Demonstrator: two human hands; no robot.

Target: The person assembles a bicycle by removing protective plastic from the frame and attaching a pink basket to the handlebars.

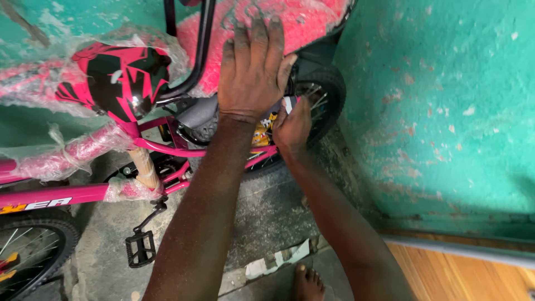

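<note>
While I look down from the head camera, my left hand (252,69) lies flat and spread, grasping nothing, on the pink plastic-wrapped rear part (290,22) of a small pink steel-framed bicycle (167,147). My right hand (291,127) is curled at the black-tyred spoked rear wheel (320,97), pinching a small white tag (288,104). I see the bicycle's long axis running left to right, rear wheel toward the teal wall (434,111). Its pink-and-black saddle (120,78) sits under clear wrap; a black pedal (139,248) hangs near the concrete floor (267,212).
</note>
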